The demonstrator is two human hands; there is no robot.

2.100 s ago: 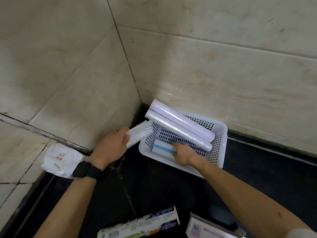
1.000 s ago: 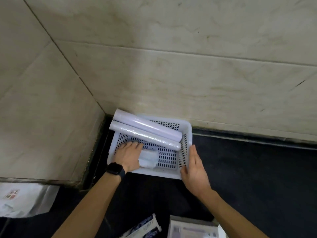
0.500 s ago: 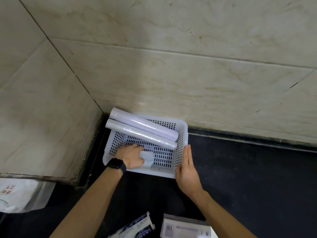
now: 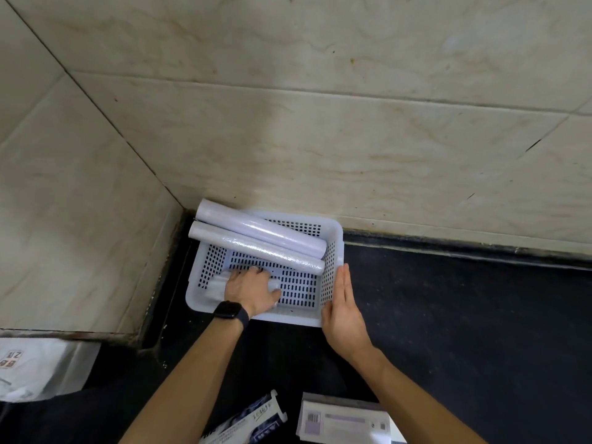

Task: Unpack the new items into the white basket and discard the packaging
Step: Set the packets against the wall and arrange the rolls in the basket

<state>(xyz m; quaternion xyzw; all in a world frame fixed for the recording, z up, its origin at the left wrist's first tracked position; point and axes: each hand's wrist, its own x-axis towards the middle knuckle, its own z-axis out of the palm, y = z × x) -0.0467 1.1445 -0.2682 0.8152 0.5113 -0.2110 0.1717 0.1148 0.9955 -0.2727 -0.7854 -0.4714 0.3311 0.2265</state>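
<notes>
Since a second ago, my left hand point(image 4: 248, 288) has slid the small white roll point(image 4: 217, 288) toward the white basket's point(image 4: 333, 241) near-left corner, fingers flat over it. Right hand point(image 4: 342, 307), open-palmed, braces the right wall; I should press gently and keep it steady.

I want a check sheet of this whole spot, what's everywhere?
Surface: dark counter, bare on the right.
Job's things: white basket in the corner; two long rolls propped across its back; small white pack under the left hand.
Clutter: white plastic bag at left; printed wrapper and labelled box at the near edge.
Hands: left hand flat inside the basket; right hand against its right wall.
Cables: nothing seen.
Surroundings: beige tiled walls.
</notes>
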